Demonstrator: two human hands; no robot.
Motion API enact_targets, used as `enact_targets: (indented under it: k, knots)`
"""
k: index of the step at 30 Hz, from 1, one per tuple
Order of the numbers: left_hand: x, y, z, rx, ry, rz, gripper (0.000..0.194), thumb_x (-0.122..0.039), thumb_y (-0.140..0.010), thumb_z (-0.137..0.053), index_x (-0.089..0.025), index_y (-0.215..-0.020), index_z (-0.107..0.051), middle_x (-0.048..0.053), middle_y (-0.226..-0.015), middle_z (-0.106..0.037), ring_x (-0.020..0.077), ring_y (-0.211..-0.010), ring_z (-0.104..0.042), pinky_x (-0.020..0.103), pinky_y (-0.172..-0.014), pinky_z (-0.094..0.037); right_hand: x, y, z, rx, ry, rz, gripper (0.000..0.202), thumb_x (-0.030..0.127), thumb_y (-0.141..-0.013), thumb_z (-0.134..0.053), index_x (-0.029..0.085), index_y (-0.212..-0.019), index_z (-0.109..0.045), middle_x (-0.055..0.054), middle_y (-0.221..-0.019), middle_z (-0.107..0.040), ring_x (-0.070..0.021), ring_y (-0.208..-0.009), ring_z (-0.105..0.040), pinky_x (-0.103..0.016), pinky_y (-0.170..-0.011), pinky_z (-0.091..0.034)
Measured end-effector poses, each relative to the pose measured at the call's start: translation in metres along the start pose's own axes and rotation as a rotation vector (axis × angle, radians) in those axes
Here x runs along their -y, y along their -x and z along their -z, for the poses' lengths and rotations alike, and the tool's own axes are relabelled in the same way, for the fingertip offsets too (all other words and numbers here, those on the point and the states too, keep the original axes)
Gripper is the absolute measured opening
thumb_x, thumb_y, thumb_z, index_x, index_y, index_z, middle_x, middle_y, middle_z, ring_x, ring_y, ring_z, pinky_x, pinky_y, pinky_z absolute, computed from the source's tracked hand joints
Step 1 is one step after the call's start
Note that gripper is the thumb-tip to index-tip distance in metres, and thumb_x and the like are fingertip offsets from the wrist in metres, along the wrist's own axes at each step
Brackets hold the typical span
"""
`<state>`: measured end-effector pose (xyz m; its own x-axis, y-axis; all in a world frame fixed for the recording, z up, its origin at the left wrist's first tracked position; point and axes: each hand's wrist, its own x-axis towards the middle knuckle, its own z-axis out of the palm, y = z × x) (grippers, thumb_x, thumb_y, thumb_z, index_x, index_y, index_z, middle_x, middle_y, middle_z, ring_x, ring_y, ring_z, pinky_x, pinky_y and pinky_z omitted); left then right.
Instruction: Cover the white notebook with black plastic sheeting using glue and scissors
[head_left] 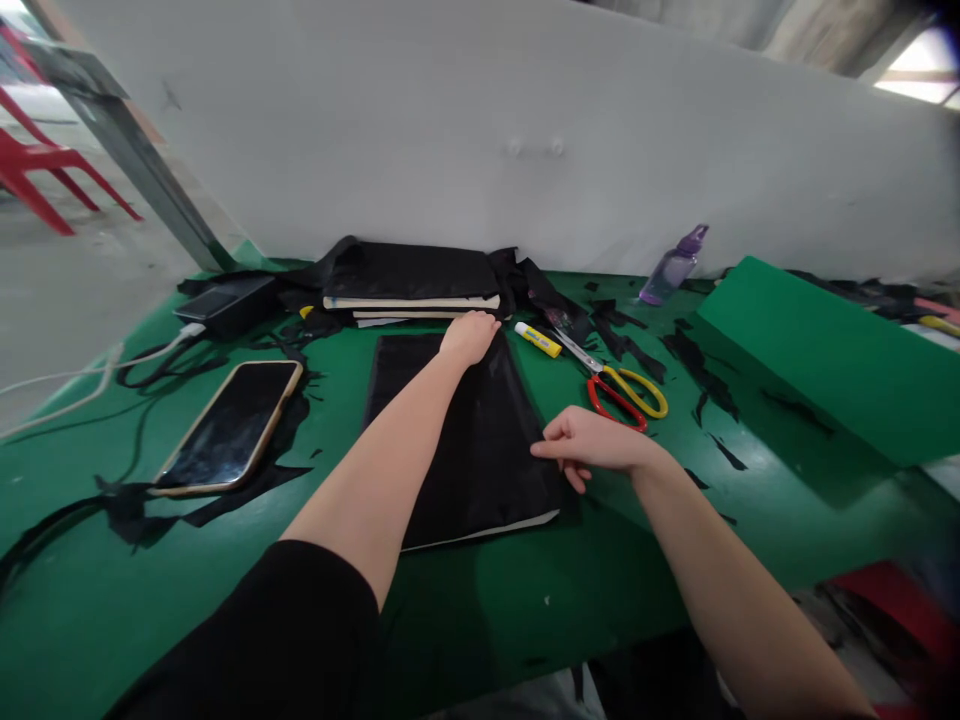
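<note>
A flat black-covered panel (480,450) lies on the green table, with a thin white edge showing along its near side. My left hand (470,338) rests on its far end, palm down, fingers laid over the surface. At the panel's right edge is my right hand (576,445), its thumb and fingers drawn together on the black covering. Beyond my right hand lie scissors (619,392) with one red and one yellow handle. A yellow glue stick (538,339) with a white cap is just left of the scissors.
Behind the panel stand stacked black-covered pieces (412,272). A phone (232,425) and a black box with a white cable (229,305) are at left. Black scraps (697,365) litter the table (600,600). A purple bottle (673,268) and a green board (832,355) stand at right.
</note>
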<state>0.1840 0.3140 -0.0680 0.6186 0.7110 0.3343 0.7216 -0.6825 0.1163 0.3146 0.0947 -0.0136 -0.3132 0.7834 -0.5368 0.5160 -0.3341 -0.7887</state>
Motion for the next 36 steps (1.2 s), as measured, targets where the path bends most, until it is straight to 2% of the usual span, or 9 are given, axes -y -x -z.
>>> enact_targets:
  k: [4,8,15,18,22,25,28,32,36]
  knots:
    - [-0.004,0.001,0.004,0.02,-0.03,-0.014,0.027,-0.034,-0.09,-0.049,-0.013,-0.103,-0.058,0.008,-0.105,-0.06,0.0206,-0.099,-0.057,0.042,-0.086,-0.045,0.004,0.008,0.003,0.323,0.032,-0.116,0.044,0.054,-0.076,-0.056,0.014,-0.056,-0.052,-0.01,-0.066,-0.07,-0.0094,-0.044,-0.059,-0.02,-0.044,-0.04]
    - [-0.017,0.01,0.022,-0.019,-0.054,-0.028,0.029,-0.021,-0.093,-0.036,-0.013,-0.115,-0.054,0.014,-0.115,-0.058,0.0262,-0.113,-0.048,0.043,-0.094,-0.035,-0.001,0.007,0.005,0.312,0.054,-0.148,0.051,0.06,-0.076,-0.052,0.012,-0.061,-0.06,-0.01,-0.058,-0.068,-0.0098,-0.04,-0.056,-0.02,-0.04,-0.035]
    - [-0.025,0.08,0.094,-0.138,-0.071,0.016,0.04,-0.025,-0.091,-0.036,-0.016,-0.13,-0.035,0.014,-0.123,-0.051,0.0269,-0.115,-0.045,0.041,-0.098,-0.028,-0.001,0.0,0.011,-0.376,0.032,0.036,0.068,0.067,-0.084,-0.024,0.013,-0.069,-0.063,0.0,-0.036,-0.047,-0.0073,-0.029,-0.031,-0.023,-0.037,-0.023]
    - [0.003,0.134,0.127,-0.145,-0.09,0.134,0.044,-0.036,-0.089,-0.042,-0.018,-0.128,-0.038,0.013,-0.119,-0.053,0.0305,-0.113,-0.046,0.043,-0.097,-0.029,0.004,-0.003,0.006,-0.701,0.128,0.1,0.06,0.066,-0.082,-0.033,0.015,-0.074,-0.063,-0.001,-0.043,-0.052,-0.0101,-0.037,-0.038,-0.025,-0.042,-0.03]
    - [0.062,0.208,0.148,0.032,-0.221,0.428,0.041,-0.044,-0.086,-0.043,-0.019,-0.117,-0.049,0.013,-0.117,-0.054,0.0335,-0.109,-0.05,0.045,-0.092,-0.035,0.023,0.001,-0.023,-0.91,0.201,0.277,0.043,0.056,-0.084,-0.042,0.018,-0.076,-0.061,-0.001,-0.052,-0.054,-0.0115,-0.044,-0.043,-0.026,-0.046,-0.033]
    - [0.101,0.25,0.148,0.071,-0.303,0.623,0.068,-0.055,-0.076,-0.051,-0.016,-0.13,-0.038,0.019,-0.137,-0.038,0.0391,-0.123,-0.037,0.049,-0.095,-0.034,0.05,0.007,-0.061,-0.852,0.038,0.422,0.032,0.048,-0.084,-0.046,0.019,-0.08,-0.061,-0.001,-0.055,-0.054,-0.0129,-0.049,-0.048,-0.026,-0.05,-0.039]
    - [0.125,0.275,0.149,0.204,-0.201,0.717,0.094,-0.065,-0.067,-0.055,-0.02,-0.141,-0.019,0.02,-0.145,-0.025,0.0415,-0.125,-0.037,0.047,-0.09,-0.04,0.082,0.006,-0.101,-0.598,-0.089,0.491,0.024,0.039,-0.085,-0.047,0.02,-0.081,-0.061,-0.001,-0.057,-0.056,-0.0134,-0.055,-0.053,-0.026,-0.055,-0.043]
    - [0.134,0.283,0.155,0.299,-0.125,0.761,0.098,-0.068,-0.062,-0.055,-0.017,-0.139,-0.022,0.017,-0.125,-0.053,0.0396,-0.112,-0.049,0.041,-0.084,-0.043,0.124,-0.015,-0.142,-0.226,-0.244,0.558,0.013,0.029,-0.083,-0.049,0.021,-0.083,-0.059,0.0,-0.064,-0.058,-0.0127,-0.061,-0.056,-0.026,-0.062,-0.046]
    - [0.125,0.279,0.156,0.259,-0.189,0.764,0.085,-0.062,-0.064,-0.055,-0.018,-0.133,-0.031,0.014,-0.111,-0.062,0.0376,-0.107,-0.053,0.04,-0.081,-0.044,0.156,-0.066,-0.17,-0.185,-0.522,0.476,0.008,0.017,-0.08,-0.048,0.019,-0.083,-0.055,-0.002,-0.081,-0.062,-0.0125,-0.076,-0.059,-0.026,-0.073,-0.046]
